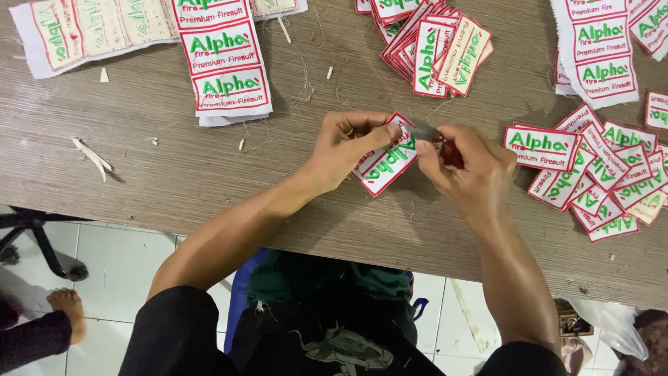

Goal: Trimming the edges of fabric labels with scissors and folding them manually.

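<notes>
My left hand pinches a white embroidered patch with a red border and green lettering, holding it just above the wooden table. My right hand grips small red-handled scissors, and their metal blades sit at the patch's upper right edge. Both hands meet over the middle of the table.
A heap of cut patches lies at the right, another stack at the top centre. Uncut fabric strips of patches lie at the top left and top right. Thread scraps litter the table. Another person's bare foot rests on the tiled floor at the lower left.
</notes>
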